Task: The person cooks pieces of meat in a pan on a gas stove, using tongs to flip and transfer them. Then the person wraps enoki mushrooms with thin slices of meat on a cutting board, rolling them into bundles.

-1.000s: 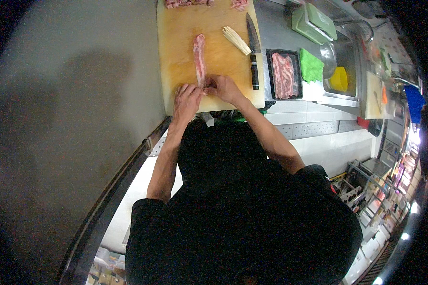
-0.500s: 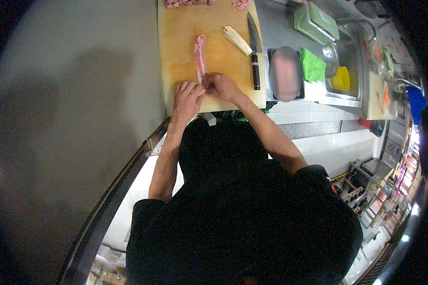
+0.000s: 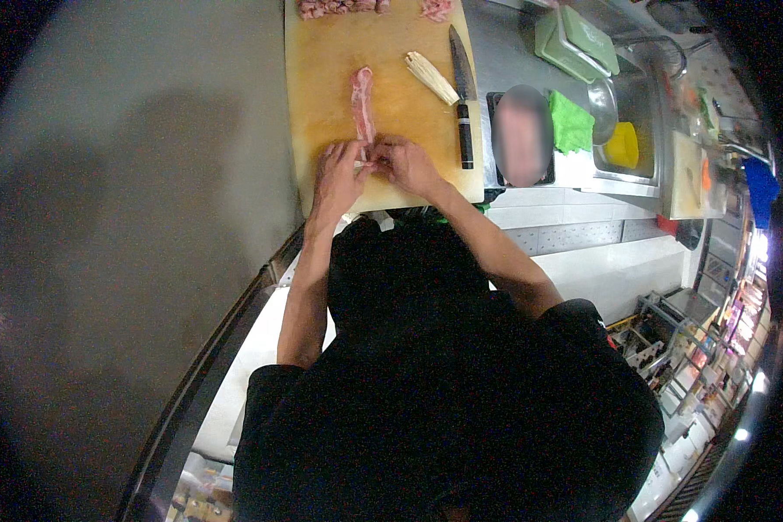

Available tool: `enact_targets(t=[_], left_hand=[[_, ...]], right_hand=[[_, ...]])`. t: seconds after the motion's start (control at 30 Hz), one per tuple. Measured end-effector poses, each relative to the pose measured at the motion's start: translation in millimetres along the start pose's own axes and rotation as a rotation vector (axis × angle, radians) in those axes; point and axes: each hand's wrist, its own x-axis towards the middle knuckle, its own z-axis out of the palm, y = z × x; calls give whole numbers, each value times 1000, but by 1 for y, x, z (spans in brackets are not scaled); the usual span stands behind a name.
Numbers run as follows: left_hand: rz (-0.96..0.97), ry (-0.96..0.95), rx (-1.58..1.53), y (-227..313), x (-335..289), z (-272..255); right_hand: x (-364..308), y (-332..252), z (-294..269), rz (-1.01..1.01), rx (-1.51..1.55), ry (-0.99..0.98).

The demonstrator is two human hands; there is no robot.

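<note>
Long pink-and-white strip of thinly sliced raw meat (image 3: 363, 100) lies flat on the large yellowish rectangular cutting board (image 3: 322, 96), running from your fingertips toward twelve o'clock. Your left hand (image 3: 339, 174) and right hand (image 3: 403, 165) meet at its six o'clock end, fingers bent inward and grasping that end; a small whitish piece shows between them, but you cannot tell what it is. From your hands, a pale bundle of slender stalks (image 3: 431, 78) lies at one o'clock, and a black-handled knife with a dark blade (image 3: 465, 109) at two, its tip toward twelve. Cut pink meat pieces (image 3: 344, 7) sit at the board's far edge, at twelve.
</note>
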Motion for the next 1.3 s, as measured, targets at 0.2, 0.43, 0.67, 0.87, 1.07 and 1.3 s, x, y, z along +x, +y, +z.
enact_targets(t=[0.2, 0.43, 0.67, 0.87, 1.07, 1.3], left_hand=[[263, 105, 165, -10, -11, 10], [62, -40, 113, -14, 6, 7], [202, 84, 163, 0, -1, -1], [143, 9, 175, -19, 4, 5], [-51, -174, 182, -7, 29, -11], [179, 105, 155, -4, 15, 0]], right_hand=[[33, 18, -4, 255, 112, -305], [0, 6, 10, -209, -158, 215], [19, 24, 8, -25, 28, 5], [22, 11, -6, -109, -14, 49], [11, 8, 6, -236, -176, 177], [39, 40, 10, -141, 78, -83]])
